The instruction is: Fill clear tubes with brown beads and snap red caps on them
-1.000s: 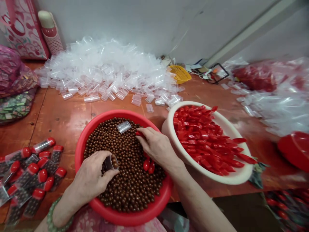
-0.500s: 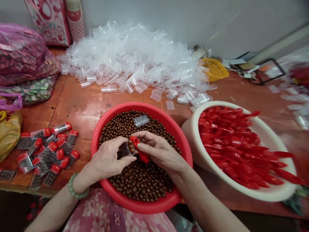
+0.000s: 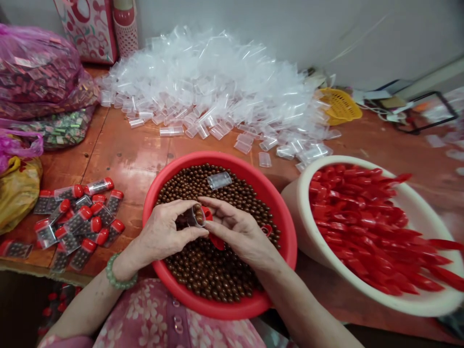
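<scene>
My left hand (image 3: 170,229) is closed around a clear plastic tube (image 3: 195,216) with brown balls inside, its mouth facing right. Between the fingers of my right hand (image 3: 235,227) is a red plastic cap (image 3: 216,240), mostly hidden, close against the tube's mouth. Whether the cap sits on the tube I cannot tell. Both hands are over a red basin (image 3: 282,212) full of small round brown balls (image 3: 217,280). On the balls lie an empty clear tube (image 3: 219,180) and, partly behind my right hand, a red ring-like piece (image 3: 267,229).
At the right, a cream tub (image 3: 300,208) holds many red caps (image 3: 362,227). Filled, red-capped tubes (image 3: 78,222) lie at the left. Empty clear tubes (image 3: 217,82) are heaped at the back, near a yellow basket (image 3: 340,105). Pink plastic bags (image 3: 39,72) stand far left.
My right hand has brought the red cap closer against the tube's mouth, hiding more of it. The whole view has shifted slightly, so things appear further right.
</scene>
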Motion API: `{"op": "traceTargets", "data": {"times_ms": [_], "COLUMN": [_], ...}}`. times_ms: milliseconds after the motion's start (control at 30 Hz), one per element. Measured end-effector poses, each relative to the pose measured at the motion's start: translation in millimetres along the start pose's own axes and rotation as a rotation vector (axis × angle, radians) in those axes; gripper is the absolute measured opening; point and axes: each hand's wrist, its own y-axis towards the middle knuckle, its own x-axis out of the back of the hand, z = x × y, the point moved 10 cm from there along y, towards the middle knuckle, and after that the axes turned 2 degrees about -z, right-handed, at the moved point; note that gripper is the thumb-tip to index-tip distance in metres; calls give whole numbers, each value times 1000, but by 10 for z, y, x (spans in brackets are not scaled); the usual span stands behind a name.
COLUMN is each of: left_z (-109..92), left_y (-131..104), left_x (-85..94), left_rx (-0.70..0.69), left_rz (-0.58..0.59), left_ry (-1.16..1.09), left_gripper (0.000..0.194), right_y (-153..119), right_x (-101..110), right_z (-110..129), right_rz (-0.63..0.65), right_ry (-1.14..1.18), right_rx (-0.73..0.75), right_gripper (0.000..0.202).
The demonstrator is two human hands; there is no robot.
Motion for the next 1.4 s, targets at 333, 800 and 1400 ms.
{"op": "traceTargets", "data": {"times_ms": [333,800,1400], "left_z": [88,122,232], "left_y": [-35,18,39], "left_x": [-236,-273,-174], "left_rx": [144,218,269], "left_rz": [306,300,219], "left_ry": [-352,-644,-955], "left_gripper": [33,21,36], "right_y": [-2,-7,-114], "right_x": [239,29,340], "right_z": [88,697,617], "right_rz": [-135,-95,-245], "right_ry": [159,-504,-529], "right_rx": [-2,480,449], "right_gripper": [30,23,23]}}
